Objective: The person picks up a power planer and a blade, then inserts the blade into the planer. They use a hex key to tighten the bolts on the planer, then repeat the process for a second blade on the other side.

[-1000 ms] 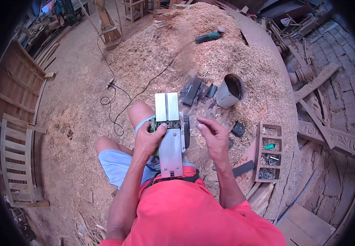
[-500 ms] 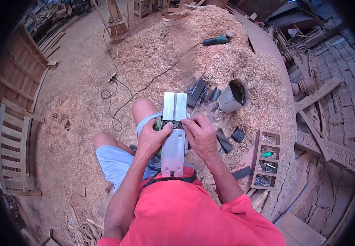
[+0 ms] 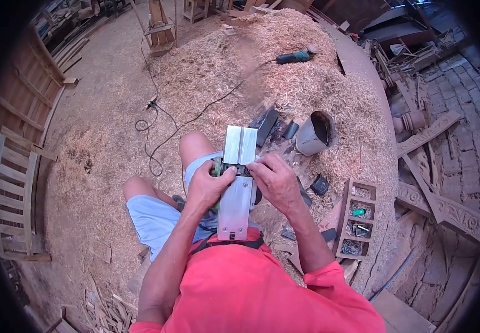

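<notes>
An electric planer (image 3: 234, 208) lies upside down on my lap, its shiny metal sole facing up and its rear end against my waist. The cutter drum (image 3: 242, 168) shows in the gap between the two sole plates. My left hand (image 3: 206, 186) is wrapped around the planer's left side, thumb resting at the drum. At the right end of that gap, my right hand (image 3: 277, 180) has thumb and fingertips pinched together. Whatever small part they hold is hidden.
Wood shavings cover the floor. To my right are a metal can (image 3: 313, 136), dark blocks (image 3: 265, 126) and a divided wooden box (image 3: 356, 219) of small hardware. An angle grinder (image 3: 294, 57) lies farther off, its cord (image 3: 209, 105) trailing leftward. Carved wood (image 3: 450, 208) lies far right.
The planer's front end has tilted slightly to the right, and both hands have shifted a little right with it. Their hold looks the same.
</notes>
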Motion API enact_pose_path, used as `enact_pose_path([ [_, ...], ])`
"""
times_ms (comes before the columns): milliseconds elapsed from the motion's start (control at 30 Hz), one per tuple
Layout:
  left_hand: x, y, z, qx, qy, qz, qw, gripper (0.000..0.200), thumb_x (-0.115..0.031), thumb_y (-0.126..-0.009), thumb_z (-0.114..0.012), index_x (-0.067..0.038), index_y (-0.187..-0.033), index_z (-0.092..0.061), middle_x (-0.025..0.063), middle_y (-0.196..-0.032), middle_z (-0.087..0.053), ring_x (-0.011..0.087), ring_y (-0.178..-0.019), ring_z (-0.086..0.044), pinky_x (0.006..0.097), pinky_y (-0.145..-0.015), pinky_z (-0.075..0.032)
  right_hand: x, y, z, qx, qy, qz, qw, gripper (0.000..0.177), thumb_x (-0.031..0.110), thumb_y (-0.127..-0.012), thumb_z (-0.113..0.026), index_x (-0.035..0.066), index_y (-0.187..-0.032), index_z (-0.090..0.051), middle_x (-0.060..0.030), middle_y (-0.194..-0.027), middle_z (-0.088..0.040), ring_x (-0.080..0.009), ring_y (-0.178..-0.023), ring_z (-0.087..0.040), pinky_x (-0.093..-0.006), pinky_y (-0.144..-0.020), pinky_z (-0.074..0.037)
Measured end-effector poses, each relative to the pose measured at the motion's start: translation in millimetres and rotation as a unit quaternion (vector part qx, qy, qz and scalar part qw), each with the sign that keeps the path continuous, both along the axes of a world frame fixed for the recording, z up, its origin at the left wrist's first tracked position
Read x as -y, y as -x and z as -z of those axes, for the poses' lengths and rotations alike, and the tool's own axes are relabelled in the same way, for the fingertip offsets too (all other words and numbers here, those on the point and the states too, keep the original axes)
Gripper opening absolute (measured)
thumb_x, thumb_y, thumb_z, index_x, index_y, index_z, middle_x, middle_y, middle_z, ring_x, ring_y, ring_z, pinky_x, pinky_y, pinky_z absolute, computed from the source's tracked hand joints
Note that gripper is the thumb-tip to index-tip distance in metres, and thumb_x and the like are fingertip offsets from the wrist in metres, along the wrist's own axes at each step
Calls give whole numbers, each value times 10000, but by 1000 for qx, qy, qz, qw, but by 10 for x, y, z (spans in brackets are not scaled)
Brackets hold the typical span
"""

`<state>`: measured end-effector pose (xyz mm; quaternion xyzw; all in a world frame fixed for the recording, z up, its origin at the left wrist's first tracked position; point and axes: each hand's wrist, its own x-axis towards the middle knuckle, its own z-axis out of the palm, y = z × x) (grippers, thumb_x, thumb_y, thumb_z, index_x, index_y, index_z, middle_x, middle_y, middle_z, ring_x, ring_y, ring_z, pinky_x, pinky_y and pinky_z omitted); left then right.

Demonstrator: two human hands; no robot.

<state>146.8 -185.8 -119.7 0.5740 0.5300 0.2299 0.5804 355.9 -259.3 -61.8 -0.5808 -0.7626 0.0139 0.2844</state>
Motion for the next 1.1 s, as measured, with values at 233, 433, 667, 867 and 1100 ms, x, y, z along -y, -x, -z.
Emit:
enact_pose_path([
  [233, 1, -12, 110, 22, -16, -7, 1000, 658, -548, -873, -814, 54, -1135, -766, 237, -980, -782, 305, -929, -766, 432, -884, -579, -24, 88, -97, 84, 37, 1, 996, 177, 62, -907, -769, 61, -1084, -753, -94, -949, -632, -301, -933, -684, -419, -798, -588],
  [433, -5, -25, 93, 17, -26, -8, 999, 637, -530, -876, -829, 51, -1133, -776, 217, -972, -790, 309, -916, -771, 426, -868, -585, 31, 31, -91, 65, 51, -13, 997, 219, 86, -921, -737, 71, -1139, -743, -95, -992, -643, -300, -953, -688, -413, -809, -597],
  [667, -16, -35, 157, 4, -6, -11, 1000, 633, -563, -863, -824, 49, -1013, -765, 204, -879, -766, 292, -831, -751, 429, -795, -574, -47, -9, -77, 53, 66, -28, 996, 190, 89, -937, -751, 59, -1123, -727, -104, -997, -644, -314, -966, -684, -422, -824, -592],
  [867, -15, -51, 109, -19, -4, -5, 1000, 663, -595, -838, -832, 50, -966, -746, 221, -870, -759, 326, -827, -747, 447, -790, -567, -37, 74, -101, 40, 77, 20, 996, 153, 127, -959, -774, 46, -1058, -691, -134, -958, -611, -348, -936, -670, -452, -810, -576],
  [1100, -12, -64, 328, 36, -51, -1, 998, 677, -532, -890, -815, 61, -1210, -757, 263, -1051, -782, 357, -1014, -774, 453, -919, -583, 38, 204, 1, -5, 81, 91, 993, 160, 163, -1000, -729, 42, -1032, -629, -186, -1015, -601, -411, -1022, -642, -523, -875, -539],
])
